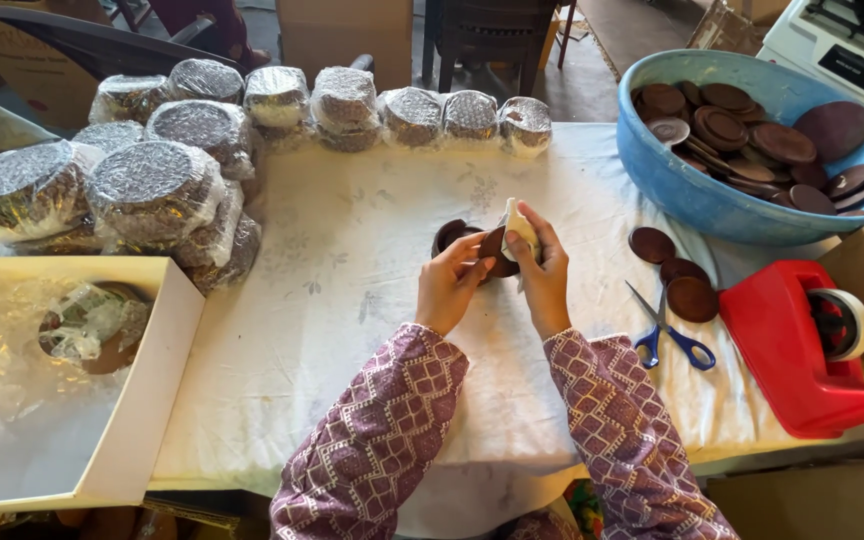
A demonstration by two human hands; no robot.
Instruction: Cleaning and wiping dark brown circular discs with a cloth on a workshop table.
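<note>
White tablecloth; foil-wrapped round packs left; hands hold brown discs.

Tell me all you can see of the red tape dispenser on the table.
The red tape dispenser looks like glossy plastic, a blocky desk type sitting upright at the table's right edge. A roll of tape sits in its raised end. Neither hand touches it; blue-handled scissors lie just left of it.

free: bare cloth left of hands | blocked: wrapped stacks left/rear, scissors, tape dispenser right
</note>
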